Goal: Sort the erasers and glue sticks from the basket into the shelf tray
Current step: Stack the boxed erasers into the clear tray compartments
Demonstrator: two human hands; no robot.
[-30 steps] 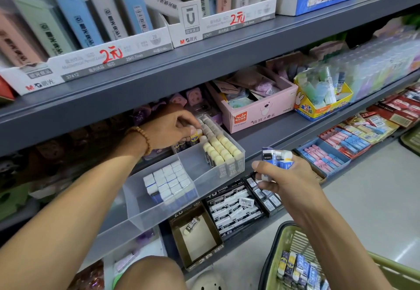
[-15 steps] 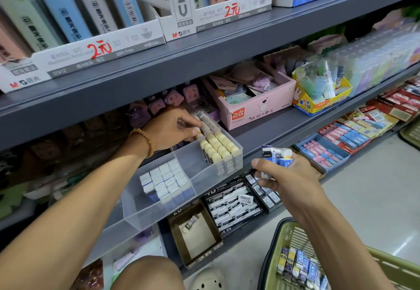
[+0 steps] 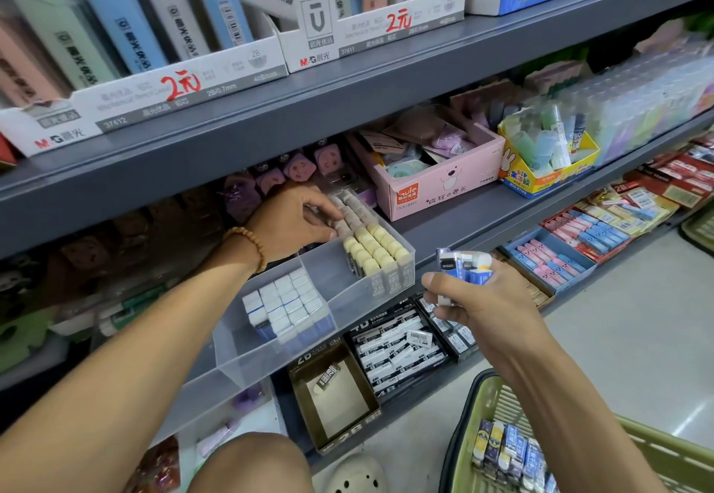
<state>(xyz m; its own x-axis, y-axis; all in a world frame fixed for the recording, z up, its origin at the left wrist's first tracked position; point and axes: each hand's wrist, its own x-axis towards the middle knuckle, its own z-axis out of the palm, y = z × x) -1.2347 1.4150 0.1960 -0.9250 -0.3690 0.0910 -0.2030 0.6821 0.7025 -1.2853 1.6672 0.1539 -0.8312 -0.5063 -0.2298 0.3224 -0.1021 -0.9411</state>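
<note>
A: Why is your left hand [image 3: 297, 222] deep in the clear shelf tray [image 3: 347, 299]?

B: Its curled fingertips settle the cream erasers [image 3: 373, 245] into rows. Your right hand [image 3: 475, 299] clutches a bunch of blue erasers [image 3: 463, 266], ready above the basket [image 3: 657, 454].

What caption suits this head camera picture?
Left hand arranges items in the clear shelf tray while right hand holds erasers.

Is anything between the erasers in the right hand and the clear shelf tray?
Nothing visible blocks them. The right hand holds the erasers just off the clear tray, whose top is open. The left hand works at its far end.
</note>
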